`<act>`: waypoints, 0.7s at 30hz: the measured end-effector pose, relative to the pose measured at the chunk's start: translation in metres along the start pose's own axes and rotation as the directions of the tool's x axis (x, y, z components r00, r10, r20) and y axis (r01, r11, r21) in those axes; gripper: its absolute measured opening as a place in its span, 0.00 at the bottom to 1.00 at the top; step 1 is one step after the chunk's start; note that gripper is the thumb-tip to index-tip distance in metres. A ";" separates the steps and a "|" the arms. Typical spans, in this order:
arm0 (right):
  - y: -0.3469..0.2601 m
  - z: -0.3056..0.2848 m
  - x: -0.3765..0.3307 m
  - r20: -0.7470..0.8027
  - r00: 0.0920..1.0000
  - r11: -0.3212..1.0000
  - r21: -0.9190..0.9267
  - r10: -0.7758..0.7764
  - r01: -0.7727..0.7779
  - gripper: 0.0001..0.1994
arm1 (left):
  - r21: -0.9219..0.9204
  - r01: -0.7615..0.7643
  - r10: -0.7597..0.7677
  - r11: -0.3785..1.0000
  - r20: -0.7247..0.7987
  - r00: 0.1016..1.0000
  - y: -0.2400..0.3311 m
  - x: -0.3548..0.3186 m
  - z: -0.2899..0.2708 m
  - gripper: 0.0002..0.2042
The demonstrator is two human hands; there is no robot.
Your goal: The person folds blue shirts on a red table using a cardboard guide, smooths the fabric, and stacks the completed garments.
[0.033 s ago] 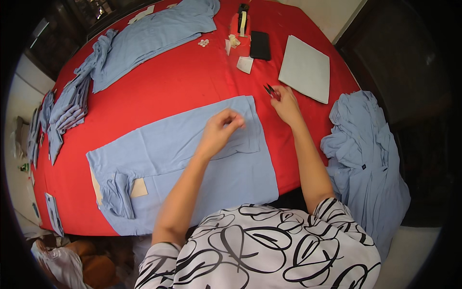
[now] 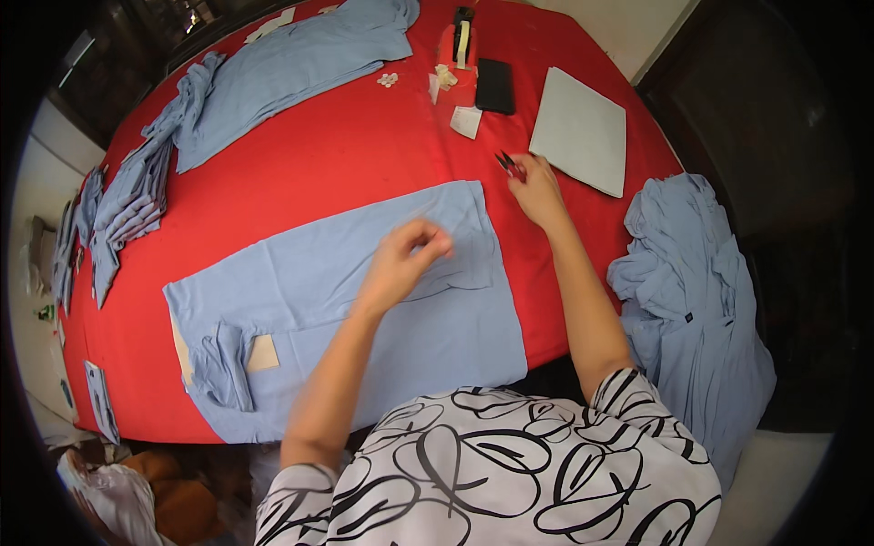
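A light-blue garment (image 2: 382,369), partly folded over, lies on the red-covered table in front of me. Cream card (image 2: 264,352) shows beneath the bunched cloth at its left end. Above the garment's upper right part, my left hand (image 2: 403,259) is closed in a pinch; whatever its fingertips hold, if anything, is too fine to make out. Just right of the garment's far corner, my right hand (image 2: 535,189) grips a small pair of dark thread snips (image 2: 507,164), their blades pointing away from me.
White sheets (image 2: 578,132) lie at the right, beside a black phone (image 2: 494,86) and a tape dispenser (image 2: 462,45). White buttons (image 2: 388,80) sit nearby. Folded blue garments (image 2: 291,77) cover the far left. A heap of blue clothing (image 2: 687,282) hangs at the right edge.
My left hand has shifted slightly left and toward me over the garment. My right hand, still gripping the snips, has moved a little left and away from me.
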State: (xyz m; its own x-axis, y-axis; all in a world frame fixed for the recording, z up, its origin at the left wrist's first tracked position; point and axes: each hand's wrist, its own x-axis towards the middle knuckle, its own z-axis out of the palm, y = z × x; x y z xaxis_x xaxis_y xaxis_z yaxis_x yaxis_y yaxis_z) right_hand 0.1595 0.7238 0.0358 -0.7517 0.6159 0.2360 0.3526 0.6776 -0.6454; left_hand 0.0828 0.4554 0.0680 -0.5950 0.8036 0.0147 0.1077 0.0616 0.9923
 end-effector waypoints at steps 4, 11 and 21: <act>-0.023 0.039 0.058 0.034 0.988 0.973 -0.174 -0.151 0.154 0.16 | 0.028 0.148 -0.149 0.989 0.047 0.988 0.002 -0.120 -0.060 0.07; -0.014 0.086 0.136 0.062 0.923 0.826 -0.427 -0.380 0.368 0.13 | 0.494 0.832 -0.945 0.252 -0.060 0.322 -0.043 -0.392 -0.148 0.23; -0.122 0.114 0.021 0.186 0.867 0.855 -0.166 -0.462 0.491 0.12 | 0.503 0.840 -0.076 0.201 -0.847 0.526 -0.066 -0.487 -0.213 0.06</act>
State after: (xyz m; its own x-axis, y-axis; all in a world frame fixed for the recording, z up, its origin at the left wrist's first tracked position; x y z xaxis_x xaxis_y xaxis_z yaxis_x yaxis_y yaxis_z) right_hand 0.0368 0.6084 0.0367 -0.9183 0.1464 0.3678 0.0250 0.9487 -0.3153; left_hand 0.1957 -0.0657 0.0221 -0.9958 -0.0837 0.0363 -0.0774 0.9857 0.1498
